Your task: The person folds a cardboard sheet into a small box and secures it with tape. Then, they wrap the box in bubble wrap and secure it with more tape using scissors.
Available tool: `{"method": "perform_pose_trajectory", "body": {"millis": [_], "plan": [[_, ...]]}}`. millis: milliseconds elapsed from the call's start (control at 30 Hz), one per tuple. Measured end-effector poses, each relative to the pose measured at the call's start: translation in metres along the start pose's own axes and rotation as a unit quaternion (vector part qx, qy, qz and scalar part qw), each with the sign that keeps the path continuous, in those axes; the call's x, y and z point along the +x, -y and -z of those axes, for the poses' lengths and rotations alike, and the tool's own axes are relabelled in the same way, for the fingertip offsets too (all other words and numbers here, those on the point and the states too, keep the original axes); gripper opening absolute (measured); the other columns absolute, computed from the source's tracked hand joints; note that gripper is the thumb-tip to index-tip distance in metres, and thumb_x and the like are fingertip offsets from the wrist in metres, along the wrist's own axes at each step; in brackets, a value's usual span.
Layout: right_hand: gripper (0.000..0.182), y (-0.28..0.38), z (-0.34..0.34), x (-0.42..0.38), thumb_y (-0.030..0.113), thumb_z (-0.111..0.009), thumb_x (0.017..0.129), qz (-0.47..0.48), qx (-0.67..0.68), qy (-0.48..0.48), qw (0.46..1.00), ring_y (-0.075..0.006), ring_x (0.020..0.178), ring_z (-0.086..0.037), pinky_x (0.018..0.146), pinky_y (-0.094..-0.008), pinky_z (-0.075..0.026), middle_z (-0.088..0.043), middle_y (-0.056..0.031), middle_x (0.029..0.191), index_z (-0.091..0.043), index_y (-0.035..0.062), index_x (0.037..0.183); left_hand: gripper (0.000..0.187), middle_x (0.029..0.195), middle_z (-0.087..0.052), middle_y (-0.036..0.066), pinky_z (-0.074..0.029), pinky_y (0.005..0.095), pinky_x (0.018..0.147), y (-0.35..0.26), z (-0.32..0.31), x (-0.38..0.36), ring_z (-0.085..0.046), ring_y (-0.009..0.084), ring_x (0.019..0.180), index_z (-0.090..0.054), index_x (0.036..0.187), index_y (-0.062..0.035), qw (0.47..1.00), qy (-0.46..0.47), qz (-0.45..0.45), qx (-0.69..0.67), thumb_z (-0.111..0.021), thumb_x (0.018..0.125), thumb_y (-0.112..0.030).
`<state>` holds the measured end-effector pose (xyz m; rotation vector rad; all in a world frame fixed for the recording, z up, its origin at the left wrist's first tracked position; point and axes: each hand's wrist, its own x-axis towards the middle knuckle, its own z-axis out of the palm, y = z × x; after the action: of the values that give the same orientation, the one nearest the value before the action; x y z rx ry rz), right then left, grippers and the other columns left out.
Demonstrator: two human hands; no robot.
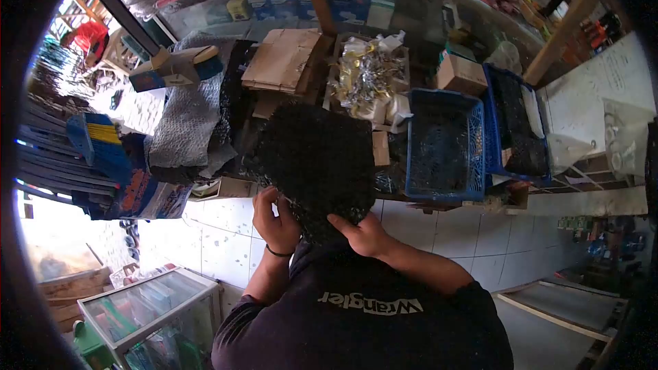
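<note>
A dark, bumpy sheet of black bubble wrap (pixel 317 154) is held up in front of me over a cluttered shelf. My left hand (pixel 274 220), with a black band on its wrist, pinches the sheet's near left edge. At the near right edge, my right hand (pixel 364 234) grips the sheet with the thumb on top. Both arms are in the sleeves of a black shirt with white lettering.
Two blue plastic baskets (pixel 442 144) (pixel 515 123) stand to the right of the sheet. Behind it lie flattened cardboard (pixel 281 58), a bag of silvery packets (pixel 367 72), a small carton (pixel 462 72) and grey bubble wrap (pixel 188 120). A glass display case (pixel 147 308) stands at lower left on white tiles.
</note>
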<state>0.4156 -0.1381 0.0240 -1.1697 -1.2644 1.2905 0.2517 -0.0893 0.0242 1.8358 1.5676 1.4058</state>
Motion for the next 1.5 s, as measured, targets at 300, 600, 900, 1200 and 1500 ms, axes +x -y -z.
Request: {"method": "perform_pose_trajectory", "body": {"millis": [300, 600, 900, 1200, 1500], "plan": [[0.04, -0.009, 0.031, -0.09, 0.016, -0.059, 0.088, -0.053, 0.13, -0.04, 0.989, -0.0248, 0.108, -0.049, 0.094, -0.0359, -0.038, -0.051, -0.0133, 0.12, -0.046, -0.0006, 0.122, 0.008, 0.084, -0.062, 0.013, -0.047, 0.0303, 0.072, -0.056, -0.004, -0.055, -0.061, 0.024, 0.078, -0.057, 0.086, 0.0008, 0.997, 0.054, 0.008, -0.058, -0.054, 0.08, 0.005], [0.035, -0.018, 0.036, -0.13, 0.015, -0.059, 0.088, 0.055, -0.003, -0.099, 0.994, -0.0252, 0.105, -0.051, 0.09, -0.0345, -0.039, -0.054, -0.0135, 0.115, -0.05, -0.0003, 0.117, 0.008, 0.081, -0.062, 0.011, -0.046, 0.0279, 0.071, -0.075, -0.013, -0.066, -0.06, 0.018, 0.076, -0.056, 0.088, 0.0008, 0.991, 0.099, -0.011, -0.086, -0.053, 0.081, 0.003], [0.027, -0.009, 0.052, -0.145, 0.011, -0.057, 0.087, 0.081, -0.025, -0.262, 0.961, -0.0247, 0.098, -0.055, 0.086, -0.0343, -0.041, -0.059, -0.0122, 0.106, -0.056, -0.0001, 0.111, 0.008, 0.078, -0.061, 0.014, -0.046, 0.0322, 0.067, -0.095, -0.054, -0.043, -0.06, 0.0289, 0.075, -0.058, 0.085, -0.0016, 0.967, 0.208, -0.063, -0.136, -0.056, 0.078, 0.002], [0.027, 0.007, 0.056, -0.124, 0.012, -0.057, 0.088, 0.011, 0.018, -0.298, 0.954, -0.0208, 0.101, -0.054, 0.087, -0.0334, -0.042, -0.058, -0.0098, 0.11, -0.056, 0.0002, 0.112, 0.019, 0.084, -0.064, 0.005, -0.047, 0.0243, 0.066, -0.063, -0.053, 0.039, -0.059, 0.0105, 0.073, -0.054, 0.098, -0.0007, 0.841, 0.322, 0.138, -0.411, -0.053, 0.093, -0.019], [0.027, 0.017, 0.048, -0.038, 0.011, -0.059, 0.087, 0.021, -0.052, -0.26, 0.964, -0.0208, 0.098, -0.055, 0.087, -0.0348, -0.043, -0.058, -0.0099, 0.109, -0.056, -0.0015, 0.111, 0.021, 0.082, -0.063, 0.003, -0.044, 0.0222, 0.062, -0.009, -0.045, 0.06, -0.059, 0.0097, 0.07, -0.055, 0.097, -0.0039, 0.764, 0.316, 0.256, -0.5, -0.049, 0.094, -0.024]]}}
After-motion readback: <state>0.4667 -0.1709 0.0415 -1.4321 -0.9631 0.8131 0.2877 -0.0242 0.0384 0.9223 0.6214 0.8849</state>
